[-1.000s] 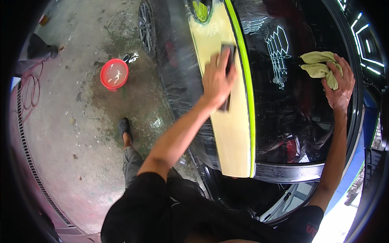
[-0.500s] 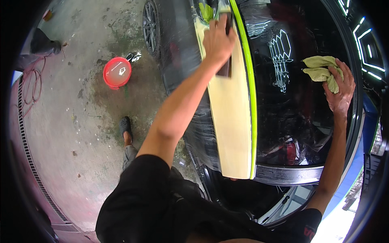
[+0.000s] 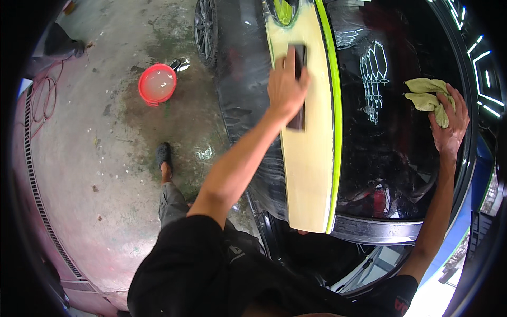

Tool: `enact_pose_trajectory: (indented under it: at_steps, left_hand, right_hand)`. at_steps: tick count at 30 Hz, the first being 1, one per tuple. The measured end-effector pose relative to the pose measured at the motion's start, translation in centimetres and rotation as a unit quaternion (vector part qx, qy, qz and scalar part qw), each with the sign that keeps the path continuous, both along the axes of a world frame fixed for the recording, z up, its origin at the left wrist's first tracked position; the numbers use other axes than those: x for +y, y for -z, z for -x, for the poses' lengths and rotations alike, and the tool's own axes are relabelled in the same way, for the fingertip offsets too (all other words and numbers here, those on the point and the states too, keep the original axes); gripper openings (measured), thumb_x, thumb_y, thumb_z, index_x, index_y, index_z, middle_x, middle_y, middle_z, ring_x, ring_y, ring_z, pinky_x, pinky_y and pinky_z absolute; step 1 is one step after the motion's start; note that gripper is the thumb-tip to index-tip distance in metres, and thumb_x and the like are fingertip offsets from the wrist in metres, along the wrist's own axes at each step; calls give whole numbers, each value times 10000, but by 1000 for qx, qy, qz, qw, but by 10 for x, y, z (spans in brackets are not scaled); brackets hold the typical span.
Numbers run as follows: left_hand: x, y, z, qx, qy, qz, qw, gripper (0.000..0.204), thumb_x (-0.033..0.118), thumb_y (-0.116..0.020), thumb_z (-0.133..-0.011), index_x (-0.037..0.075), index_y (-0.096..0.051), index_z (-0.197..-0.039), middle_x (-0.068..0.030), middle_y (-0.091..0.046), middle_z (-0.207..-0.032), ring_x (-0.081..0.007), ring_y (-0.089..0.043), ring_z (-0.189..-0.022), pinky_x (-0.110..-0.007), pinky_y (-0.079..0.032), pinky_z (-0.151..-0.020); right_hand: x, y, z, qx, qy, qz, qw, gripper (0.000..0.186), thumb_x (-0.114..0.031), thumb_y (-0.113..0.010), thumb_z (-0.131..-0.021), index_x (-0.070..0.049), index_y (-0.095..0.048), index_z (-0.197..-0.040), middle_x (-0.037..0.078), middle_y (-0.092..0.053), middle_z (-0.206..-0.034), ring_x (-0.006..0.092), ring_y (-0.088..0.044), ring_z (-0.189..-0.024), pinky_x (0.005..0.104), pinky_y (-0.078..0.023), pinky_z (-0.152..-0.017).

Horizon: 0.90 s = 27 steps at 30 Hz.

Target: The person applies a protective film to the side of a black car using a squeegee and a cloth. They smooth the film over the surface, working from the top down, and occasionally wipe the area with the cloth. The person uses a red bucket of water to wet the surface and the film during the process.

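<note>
My left hand (image 3: 288,90) is closed over a long dark sanding block (image 3: 297,121). The block lies flat and lengthwise on a pale yellow car panel (image 3: 309,174). Bright green tape (image 3: 337,132) runs along the panel's right edge. Beyond the block, a dark-rimmed recess in the panel has a green strip (image 3: 284,11) in it. At the right, my right hand (image 3: 451,119) grips a folded yellow-green cloth (image 3: 426,95) against the dark car window (image 3: 401,158). The palm side of both hands is hidden.
Shiny dark film (image 3: 243,111) covers the car body left of the panel, near a wheel (image 3: 205,31). A red bucket of cloudy water (image 3: 158,84) stands on the wet concrete floor (image 3: 116,174). A hose (image 3: 46,100) lies by a floor drain (image 3: 45,201) at far left.
My left hand and the sanding block have slid toward me along the panel, uncovering more of its far part and the recess. My right hand keeps the cloth at the window; the view has shifted slightly.
</note>
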<state>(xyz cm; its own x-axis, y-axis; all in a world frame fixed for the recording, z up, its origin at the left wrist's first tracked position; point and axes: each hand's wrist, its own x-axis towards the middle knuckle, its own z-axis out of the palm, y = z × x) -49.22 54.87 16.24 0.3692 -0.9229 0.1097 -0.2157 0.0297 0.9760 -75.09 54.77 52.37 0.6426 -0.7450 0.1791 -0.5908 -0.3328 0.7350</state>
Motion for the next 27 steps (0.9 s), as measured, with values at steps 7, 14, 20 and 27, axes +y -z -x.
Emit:
enact_pose_trajectory:
  at_steps: [7, 14, 20, 27]
  left_hand:
    - [-41, -14, -25, -3, -53, -3, 999, 660, 296, -634, -971, -36, -499, -1525, -278, -612, -1270, -449, -672, -1090, -502, -545, -969]
    - [-43, -10, -27, 7, -52, -16, 998, 671, 316, -626, -979, -36, -486, -1533, -304, -580, -1319, -445, -657, -1125, -516, -535, -1016]
    - [0, 12, -5, -3, -4, -23, 1000, 688, 307, -617, -974, -15, -464, -1562, -273, -580, -1339, -425, -650, -1072, -535, -529, -1001]
    - [20, 25, -6, 13, -29, -27, 999, 652, 284, -645, -959, 3, -501, -1530, -260, -587, -1336, -432, -631, -1129, -516, -517, -1011]
  right_hand:
    - [-4, 3, -9, -5, -11, -8, 1000, 524, -126, -846, -748, -186, -743, -1258, 0, -603, -1505, 296, -519, -1431, 508, -406, -1166]
    - [-2, 2, -3, -2, -22, -7, 1000, 503, -137, -836, -767, -181, -743, -1260, -4, -608, -1499, 294, -526, -1422, 507, -405, -1163]
    - [-4, -1, 1, 5, -30, 6, 1000, 494, -154, -830, -780, -183, -742, -1264, -3, -600, -1507, 289, -528, -1419, 495, -403, -1164]
    - [-4, -1, 3, 15, -25, 0, 1000, 510, -175, -816, -793, -186, -727, -1295, -4, -591, -1521, 289, -524, -1424, 495, -391, -1176]
